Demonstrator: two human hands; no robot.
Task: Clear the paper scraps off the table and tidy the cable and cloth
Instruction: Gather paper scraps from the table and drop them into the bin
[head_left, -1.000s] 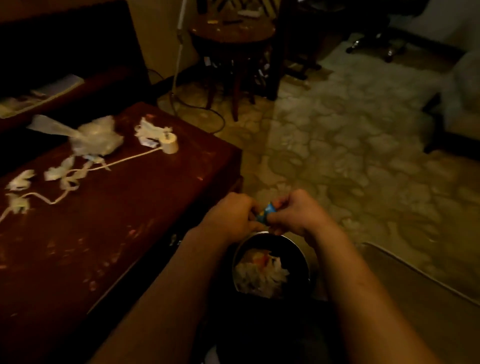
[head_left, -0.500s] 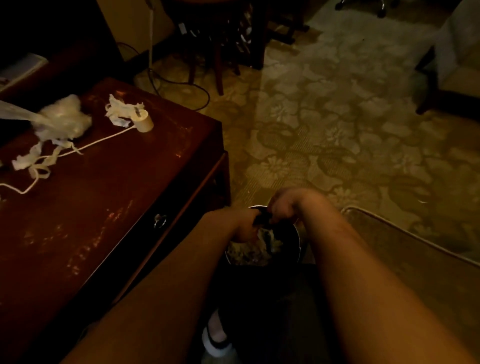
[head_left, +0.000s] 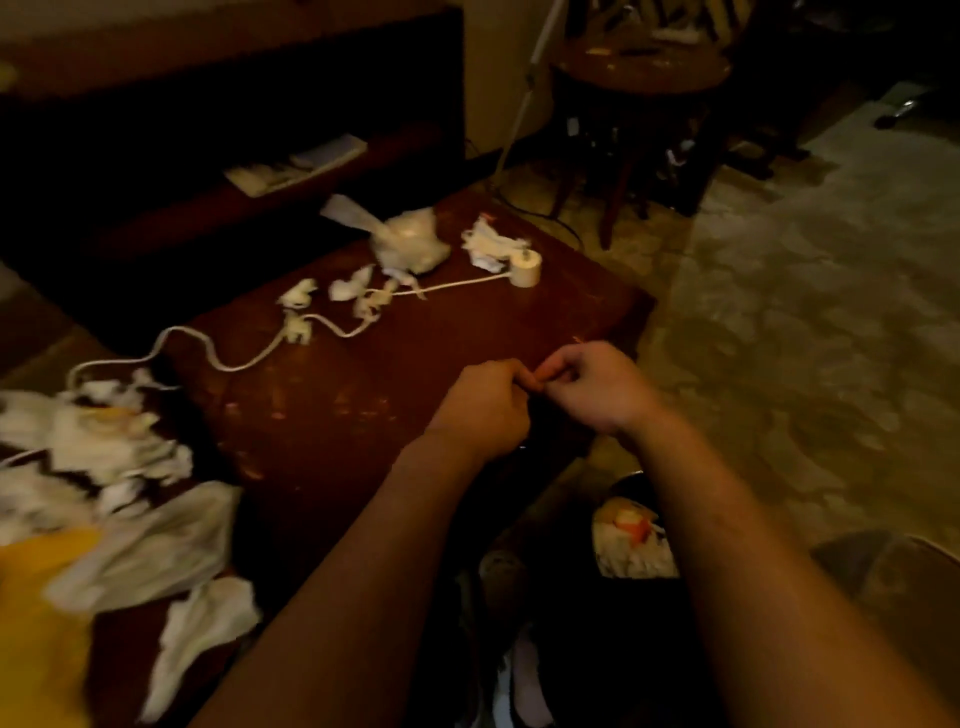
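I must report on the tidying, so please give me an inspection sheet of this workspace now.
Surface: dark wooden table, scuffed.
Job's things: paper scraps on the far part; yellow cloth at near left.
Clutter: plastic bags near the cloth; bin on the floor, scraps inside.
Hands: left hand and right hand curled, fingertips meeting; contents unclear.
Cables: white cable snakes across the table to a cream cylinder.
Surroundings: round stool, patterned floor.

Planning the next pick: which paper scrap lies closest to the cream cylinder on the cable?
The crumpled white scrap at the far right corner, beside the cylinder; the others lie farther left along the cable.
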